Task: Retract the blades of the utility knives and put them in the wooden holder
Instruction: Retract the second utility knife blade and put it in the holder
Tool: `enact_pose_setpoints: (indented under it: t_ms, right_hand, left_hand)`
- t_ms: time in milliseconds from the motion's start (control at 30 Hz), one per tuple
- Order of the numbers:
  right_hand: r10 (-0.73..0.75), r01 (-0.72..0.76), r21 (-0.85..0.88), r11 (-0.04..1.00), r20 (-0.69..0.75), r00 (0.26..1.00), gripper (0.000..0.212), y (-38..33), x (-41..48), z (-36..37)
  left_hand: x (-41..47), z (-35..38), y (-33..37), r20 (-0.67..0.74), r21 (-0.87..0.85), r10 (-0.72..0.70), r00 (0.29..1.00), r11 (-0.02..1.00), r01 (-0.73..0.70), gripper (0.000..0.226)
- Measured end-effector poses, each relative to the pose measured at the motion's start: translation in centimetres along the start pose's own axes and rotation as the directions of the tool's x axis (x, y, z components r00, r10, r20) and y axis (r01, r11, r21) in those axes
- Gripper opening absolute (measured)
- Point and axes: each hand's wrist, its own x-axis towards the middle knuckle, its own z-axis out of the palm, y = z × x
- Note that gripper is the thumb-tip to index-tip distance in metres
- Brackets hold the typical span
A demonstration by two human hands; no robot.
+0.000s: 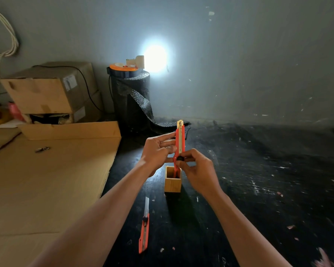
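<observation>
An orange utility knife stands upright in front of me, its tip up and little blade showing. My left hand grips its body from the left. My right hand pinches the black slider knob at its lower part. Directly below sits the small square wooden holder on the black table; the knife's lower end overlaps its opening. A second orange utility knife lies flat on the table nearer to me, its blade extended toward the holder.
Flat cardboard sheets cover the table's left side, with a small metal piece on them. Cardboard boxes are stacked at the back left. A black bubble-wrap roll with an orange-topped object stands by the wall beside a bright lamp.
</observation>
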Motion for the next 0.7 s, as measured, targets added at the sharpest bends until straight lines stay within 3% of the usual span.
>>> enact_pose_setpoints:
  t_ms: [167,300,400,600,700]
  right_hand:
    - [0.013,-0.013,0.004,1.000,0.013,1.000,0.020,0.8,0.3,0.8]
    - [0.103,-0.105,0.178,0.978,0.020,0.994,0.039,1.2,1.6,0.8]
    - [0.111,-0.112,0.186,0.976,0.016,0.994,0.050,1.9,3.1,1.1]
    - [0.143,-0.152,0.326,0.933,0.052,0.988,0.025,3.9,5.8,2.2]
    - [0.169,-0.178,0.322,0.930,0.055,0.984,0.018,5.5,6.9,3.2]
  left_hand:
    - [0.2,-0.2,-0.9,0.022,-0.038,-0.013,1.000,0.999,0.013,0.052]
    - [0.3,-0.7,-2.4,0.056,-0.098,-0.040,0.998,0.994,0.045,0.051]
    - [0.8,-1.0,-4.1,0.087,-0.132,-0.073,0.994,0.988,0.084,0.049]
    - [2.6,-0.7,-7.1,0.101,-0.108,-0.104,0.989,0.988,0.115,0.048]
    - [3.9,-0.9,-9.2,-0.002,-0.015,-0.155,0.988,0.988,0.155,0.040]
